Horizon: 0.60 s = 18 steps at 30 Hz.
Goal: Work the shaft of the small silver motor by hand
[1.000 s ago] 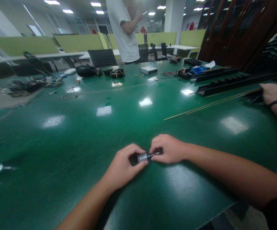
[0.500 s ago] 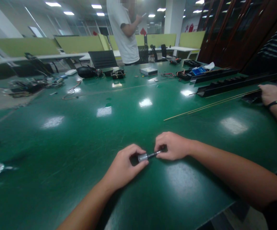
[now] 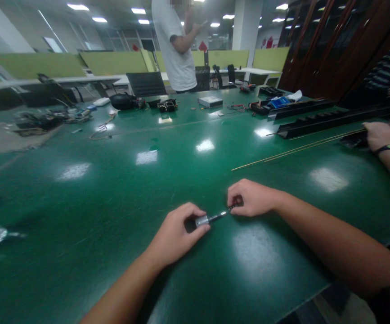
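Note:
My left hand [image 3: 177, 231] pinches a small silver metal cylinder [image 3: 202, 221] between thumb and fingers, just above the green tabletop [image 3: 114, 193]. From the cylinder a thin dark shaft [image 3: 215, 217] with a bright tip points right, toward my other hand. My right hand [image 3: 248, 198] is closed around a small dark, ridged piece [image 3: 234, 207], perhaps a spring, held close to the shaft's tip. Whether the piece touches the tip I cannot tell; the fingers hide part of it.
Thin brass-coloured rods [image 3: 265, 158] lie on the right, near another person's hand [image 3: 380, 136]. Behind are long black channels [image 3: 316, 123], a grey metal box [image 3: 210, 101] and loose electronic parts [image 3: 46, 119]. A person in white [image 3: 177, 67] stands beyond the table.
My right hand has drawn away to the right and slightly back with the dark piece, and the shaft's bright tip now shows. My left hand with the cylinder stays nearly still.

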Available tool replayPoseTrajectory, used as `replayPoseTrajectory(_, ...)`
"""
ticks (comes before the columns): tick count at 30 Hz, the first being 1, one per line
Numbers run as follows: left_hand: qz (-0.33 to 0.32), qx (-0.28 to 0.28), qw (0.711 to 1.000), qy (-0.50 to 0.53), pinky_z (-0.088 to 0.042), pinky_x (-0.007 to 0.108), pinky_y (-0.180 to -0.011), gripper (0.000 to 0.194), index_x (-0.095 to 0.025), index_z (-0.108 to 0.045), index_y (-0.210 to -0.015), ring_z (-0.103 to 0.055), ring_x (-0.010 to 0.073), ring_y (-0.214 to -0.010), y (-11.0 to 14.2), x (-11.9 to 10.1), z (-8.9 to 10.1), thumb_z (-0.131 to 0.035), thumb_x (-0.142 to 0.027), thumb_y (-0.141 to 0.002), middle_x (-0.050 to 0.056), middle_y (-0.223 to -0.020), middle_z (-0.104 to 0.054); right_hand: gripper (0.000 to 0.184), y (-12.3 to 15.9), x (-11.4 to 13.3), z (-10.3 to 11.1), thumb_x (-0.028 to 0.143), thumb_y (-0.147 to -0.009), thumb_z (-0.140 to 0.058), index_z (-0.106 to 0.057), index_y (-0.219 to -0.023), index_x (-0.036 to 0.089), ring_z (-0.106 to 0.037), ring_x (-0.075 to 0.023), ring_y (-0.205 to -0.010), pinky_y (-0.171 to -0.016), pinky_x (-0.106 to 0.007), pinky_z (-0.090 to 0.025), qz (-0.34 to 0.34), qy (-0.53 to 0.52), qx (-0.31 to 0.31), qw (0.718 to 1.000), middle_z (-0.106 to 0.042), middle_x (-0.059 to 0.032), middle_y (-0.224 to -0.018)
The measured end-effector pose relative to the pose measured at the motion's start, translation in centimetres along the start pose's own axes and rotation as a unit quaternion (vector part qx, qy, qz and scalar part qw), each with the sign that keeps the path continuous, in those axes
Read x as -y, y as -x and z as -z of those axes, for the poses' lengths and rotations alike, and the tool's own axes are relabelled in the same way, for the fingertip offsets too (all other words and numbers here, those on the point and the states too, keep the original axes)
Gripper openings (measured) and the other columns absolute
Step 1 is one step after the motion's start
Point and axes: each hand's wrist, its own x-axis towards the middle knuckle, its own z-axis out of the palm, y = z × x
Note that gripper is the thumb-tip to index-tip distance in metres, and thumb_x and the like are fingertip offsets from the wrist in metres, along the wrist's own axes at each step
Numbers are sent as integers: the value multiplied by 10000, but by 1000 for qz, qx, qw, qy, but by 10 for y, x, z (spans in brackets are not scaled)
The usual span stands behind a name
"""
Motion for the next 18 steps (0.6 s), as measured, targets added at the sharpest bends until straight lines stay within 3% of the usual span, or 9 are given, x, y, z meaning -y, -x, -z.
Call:
replayPoseTrajectory(14, -6, -4, 1000, 1, -489, 319, -773, 142, -188, -658, -931, -633, 206, -853, -1, -1, 0, -673, -291, -835, 46, -931, -681, 112, -1, 0, -5, 215, -744, -698, -741, -813, 138, -583, -113, -634, -600, -224, -440, 16, -29, 2, 999, -657, -19, -726)
replayPoseTrajectory(18, -20, -2, 1000, 8, -492, 325, -781, 141, -189, -658, -941, -625, 208, -866, 0, 1, -2, -668, -286, -839, 53, -938, -676, 151, -7, 5, -18, 271, -776, -712, -750, -852, 147, -601, -120, -669, -633, -230, -455, 38, -58, -4, 998, -674, -28, -759)
